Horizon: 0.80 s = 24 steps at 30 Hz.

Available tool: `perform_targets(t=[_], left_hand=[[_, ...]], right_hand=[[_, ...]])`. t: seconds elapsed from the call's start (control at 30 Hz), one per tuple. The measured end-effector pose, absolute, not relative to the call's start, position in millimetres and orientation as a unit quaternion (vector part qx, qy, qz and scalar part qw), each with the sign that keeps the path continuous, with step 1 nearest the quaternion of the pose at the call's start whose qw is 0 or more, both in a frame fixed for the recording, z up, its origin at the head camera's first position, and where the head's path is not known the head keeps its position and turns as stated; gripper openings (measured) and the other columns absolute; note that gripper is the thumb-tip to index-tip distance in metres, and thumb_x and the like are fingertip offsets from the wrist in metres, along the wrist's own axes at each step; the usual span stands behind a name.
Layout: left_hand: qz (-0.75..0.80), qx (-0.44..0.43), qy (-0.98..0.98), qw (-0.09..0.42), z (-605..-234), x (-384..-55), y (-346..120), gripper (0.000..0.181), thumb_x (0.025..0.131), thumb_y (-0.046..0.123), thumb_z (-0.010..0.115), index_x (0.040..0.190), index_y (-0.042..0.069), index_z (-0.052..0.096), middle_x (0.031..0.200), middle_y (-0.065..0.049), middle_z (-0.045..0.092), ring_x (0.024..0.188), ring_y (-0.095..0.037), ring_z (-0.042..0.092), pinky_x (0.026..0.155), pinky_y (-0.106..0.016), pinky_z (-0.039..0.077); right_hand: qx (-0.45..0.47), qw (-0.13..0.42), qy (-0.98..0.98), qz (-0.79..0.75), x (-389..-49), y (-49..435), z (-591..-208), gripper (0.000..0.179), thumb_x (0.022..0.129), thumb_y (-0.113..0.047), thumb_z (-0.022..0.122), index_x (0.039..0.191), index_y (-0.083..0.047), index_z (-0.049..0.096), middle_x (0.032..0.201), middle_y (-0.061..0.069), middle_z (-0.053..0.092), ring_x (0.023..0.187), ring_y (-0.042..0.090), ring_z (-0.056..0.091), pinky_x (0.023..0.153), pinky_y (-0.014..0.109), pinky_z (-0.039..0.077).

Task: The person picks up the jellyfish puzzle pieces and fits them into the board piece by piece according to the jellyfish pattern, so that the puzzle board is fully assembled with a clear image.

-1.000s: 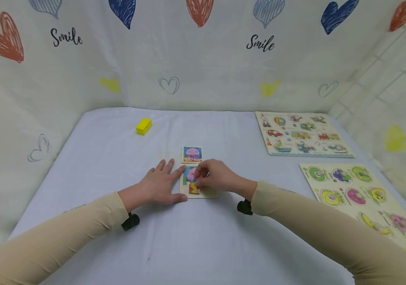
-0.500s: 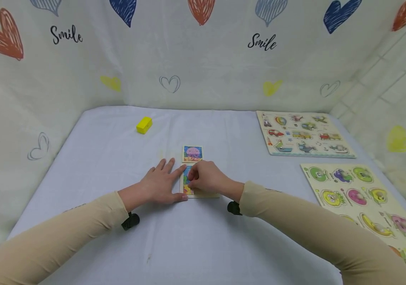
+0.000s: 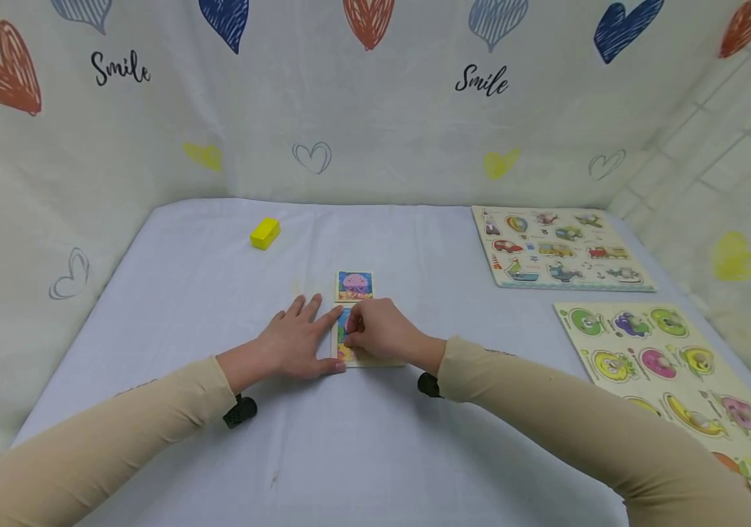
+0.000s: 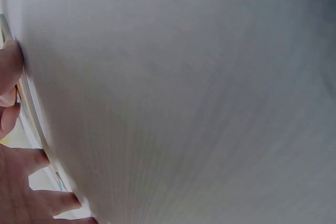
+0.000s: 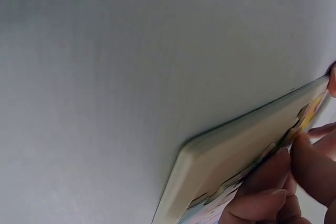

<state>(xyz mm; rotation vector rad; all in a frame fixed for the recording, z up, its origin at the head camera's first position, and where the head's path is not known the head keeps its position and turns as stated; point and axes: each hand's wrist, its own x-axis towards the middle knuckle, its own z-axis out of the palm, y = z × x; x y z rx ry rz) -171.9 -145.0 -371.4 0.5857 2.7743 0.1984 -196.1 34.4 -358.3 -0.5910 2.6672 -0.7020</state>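
Note:
A small puzzle tray lies on the table with colourful jigsaw pieces along its left side. My left hand rests flat with spread fingers, index fingertip and thumb at the tray's left edge. Over the tray my right hand has curled fingers and pinches a puzzle piece low at the left pieces; the hand mostly hides it. In the right wrist view, the tray's bare wooden base shows beside the pieces' notched edge. A card with a pink jellyfish lies just beyond the tray.
A yellow block lies at the back left. At the back right is a vehicle puzzle board. Nearer on the right, a fruit puzzle board lies partly under the right sleeve.
My right hand has moved left with the yellow-orange puzzle piece, down against the tray's left side, and in the last half second stays nearly still. My left hand has kept its place.

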Motion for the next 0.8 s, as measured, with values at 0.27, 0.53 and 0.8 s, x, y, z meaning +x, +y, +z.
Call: perform_targets(t=[0.27,0.53,0.8], left_hand=[[0.069,0.206,0.965,0.147,-372.0,-171.7,-144.4,0.092,0.092,0.058,0.066,0.163,0.015,0.027,0.168,-0.026,0.021,0.152,-0.053,0.022,0.114,-0.069,0.033],[0.072,0.204,0.965,0.149,-373.1,-171.7,-145.3,0.092,0.091,0.058,0.066,0.163,0.015,0.027,0.168,-0.026,0.02,0.152,-0.053,0.022,0.114,-0.07,0.033],[0.074,0.208,0.964,0.147,-373.1,-172.7,-145.1,0.092,0.092,0.059,0.065,0.163,0.015,0.027,0.168,-0.027,0.02,0.152,-0.053,0.021,0.114,-0.07,0.032]], right_hand=[[-0.205,0.159,0.942,-0.213,-200.8,29.9,-359.9,0.014,0.093,-0.015,0.076,0.083,-0.01,0.068,0.077,0.001,0.067,0.074,0.014,0.058,0.066,0.021,0.047],[-0.214,0.164,0.941,-0.205,-201.1,29.6,-360.5,0.015,0.09,-0.018,0.079,0.082,-0.011,0.07,0.076,0.0,0.068,0.071,0.013,0.058,0.065,0.022,0.048],[-0.24,0.164,0.937,-0.195,-199.8,32.6,-359.9,0.016,0.089,-0.022,0.081,0.084,-0.011,0.071,0.076,-0.002,0.068,0.072,0.013,0.058,0.066,0.023,0.049]])
